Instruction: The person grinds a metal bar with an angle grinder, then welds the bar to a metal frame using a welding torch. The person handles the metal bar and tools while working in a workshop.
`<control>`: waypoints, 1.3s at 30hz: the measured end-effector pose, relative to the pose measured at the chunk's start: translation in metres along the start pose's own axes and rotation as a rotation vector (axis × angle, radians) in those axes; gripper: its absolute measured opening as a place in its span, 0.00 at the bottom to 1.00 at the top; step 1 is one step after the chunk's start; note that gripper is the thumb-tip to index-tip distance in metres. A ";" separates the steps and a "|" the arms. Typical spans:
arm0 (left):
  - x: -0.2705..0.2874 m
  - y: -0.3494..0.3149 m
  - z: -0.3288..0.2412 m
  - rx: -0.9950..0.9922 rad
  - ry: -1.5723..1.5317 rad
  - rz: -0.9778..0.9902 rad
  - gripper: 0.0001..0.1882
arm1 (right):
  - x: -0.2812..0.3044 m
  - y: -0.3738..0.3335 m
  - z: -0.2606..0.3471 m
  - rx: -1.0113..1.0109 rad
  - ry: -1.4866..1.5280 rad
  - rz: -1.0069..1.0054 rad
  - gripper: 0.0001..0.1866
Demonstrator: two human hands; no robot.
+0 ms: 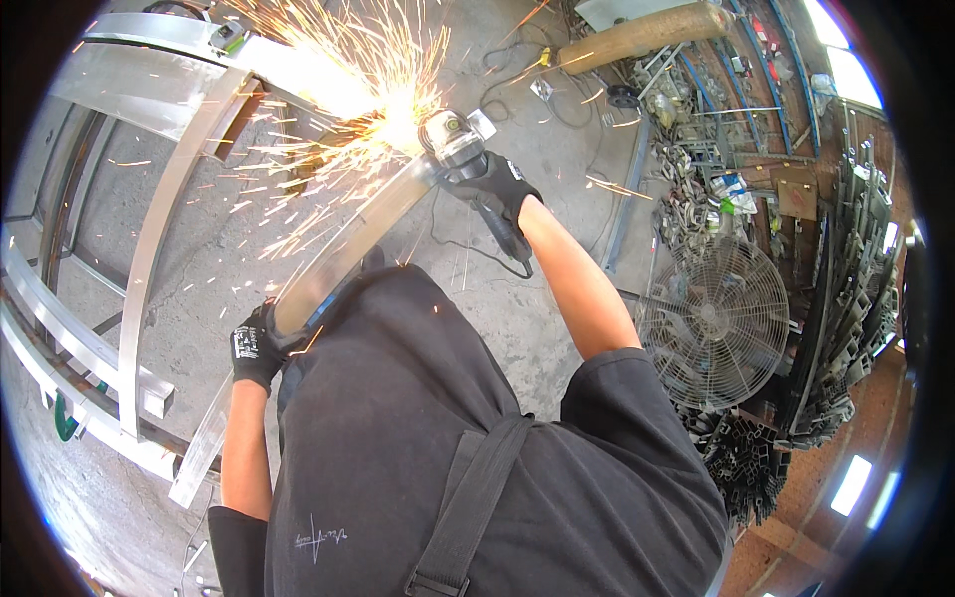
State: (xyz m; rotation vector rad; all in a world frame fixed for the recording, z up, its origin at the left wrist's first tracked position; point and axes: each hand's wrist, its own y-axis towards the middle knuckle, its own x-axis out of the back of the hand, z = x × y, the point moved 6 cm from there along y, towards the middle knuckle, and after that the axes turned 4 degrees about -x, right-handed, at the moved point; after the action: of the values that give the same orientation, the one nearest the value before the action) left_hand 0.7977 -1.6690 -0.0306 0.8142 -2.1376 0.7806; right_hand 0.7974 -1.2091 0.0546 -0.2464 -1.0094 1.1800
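In my right hand (pixel 494 187), gloved in black, is an angle grinder (pixel 456 144) with its cord trailing from the handle. Its head meets the far end of a flat-sided metal bar (pixel 348 244), and a bright spray of orange sparks (pixel 368 109) flies up and to the left from there. Glare hides the disc and the exact contact. My left hand (pixel 257 343), also in a black glove, is closed round the near end of the bar, beside my leg. The bar slants across in front of my knees, and some of the left fingers are hidden.
A welded metal frame (pixel 149 239) of pale bars stands at the left, within reach of the sparks. To the right are a round wire-guarded fan (pixel 711 323), a brown gas cylinder (pixel 645 38) lying on the floor, and heaps of metal offcuts (pixel 686 174). Cables (pixel 572 119) cross the concrete floor.
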 end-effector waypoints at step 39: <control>0.012 0.003 -0.009 0.031 0.037 0.020 0.35 | -0.004 0.014 -0.016 0.109 -0.132 -0.003 0.30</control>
State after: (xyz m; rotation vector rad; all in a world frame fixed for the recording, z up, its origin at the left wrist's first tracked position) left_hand 0.7925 -1.6643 -0.0167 0.7895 -2.1080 0.8344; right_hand 0.8006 -1.2017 0.0345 -0.0819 -1.0560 1.2571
